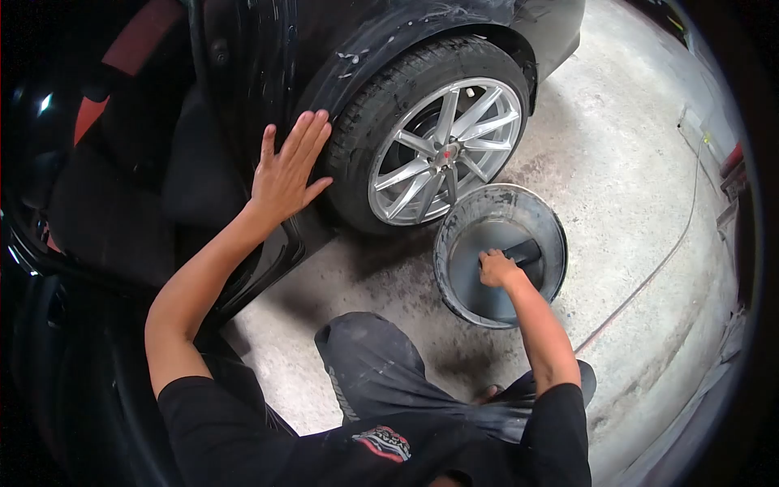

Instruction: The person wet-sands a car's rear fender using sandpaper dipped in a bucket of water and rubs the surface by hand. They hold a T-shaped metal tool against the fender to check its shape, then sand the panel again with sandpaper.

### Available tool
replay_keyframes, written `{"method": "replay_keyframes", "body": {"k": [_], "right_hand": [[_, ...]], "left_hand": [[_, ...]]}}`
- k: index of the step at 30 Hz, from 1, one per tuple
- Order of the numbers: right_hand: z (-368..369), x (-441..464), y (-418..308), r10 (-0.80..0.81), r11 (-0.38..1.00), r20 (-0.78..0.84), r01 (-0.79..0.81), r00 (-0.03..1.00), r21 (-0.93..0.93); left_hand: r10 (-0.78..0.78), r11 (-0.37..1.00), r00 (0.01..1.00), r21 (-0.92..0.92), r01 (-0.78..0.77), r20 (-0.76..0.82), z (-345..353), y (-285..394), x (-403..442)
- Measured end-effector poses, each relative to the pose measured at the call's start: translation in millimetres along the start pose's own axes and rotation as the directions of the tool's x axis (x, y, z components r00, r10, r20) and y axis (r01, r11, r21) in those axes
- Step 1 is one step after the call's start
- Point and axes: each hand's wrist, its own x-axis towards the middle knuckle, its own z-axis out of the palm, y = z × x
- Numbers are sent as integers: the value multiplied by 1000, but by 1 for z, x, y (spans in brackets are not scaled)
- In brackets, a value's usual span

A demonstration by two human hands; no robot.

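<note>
Bucket (pixel 445 264) w/ gray water (pixel 471 235) by wheel (pixel 445 154); R hand (pixel 498 269) in it, grip wrapped round black thing (pixel 525 252); L hand (pixel 286 177) flat, grip let go, nr car (pixel 324 49).

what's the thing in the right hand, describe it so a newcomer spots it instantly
Start at the car's silver-spoked wheel, then go to the round bucket standing on the floor beside it. Inside, the right hand holds a dark, blocky object by one end. It stands out as the only near-black thing in there, against grey liquid and scuffed grey walls.
</note>
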Motion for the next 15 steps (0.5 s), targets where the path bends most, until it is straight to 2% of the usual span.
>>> {"method": "replay_keyframes", "body": {"k": [3, 4, 7, 11, 15], "right_hand": [[22, 23, 11, 43, 968, 250, 22, 967, -250], [37, 23, 15, 23, 965, 176, 24, 984, -262], [44, 31, 20, 27, 975, 233, 26, 972, -220], [47, 39, 32, 8, 996, 159, 8, 987, -94], [80, 65, 48, -82, 978, 218, 121, 973, -171]], "left_hand": [[17, 1000, 1000, -2, -17, 0, 11, -2, -19], [15, 1000, 1000, -12, -16, -14, 8, -4, -14], [-14, 1000, 998, -7, 13, -59, -14, -8, 27], [-30, 1000, 990, 3, 31, -137, -30, -3, 98], [-2, 1000, 984, 9, 3, -179, -41, -1, 153]]}}
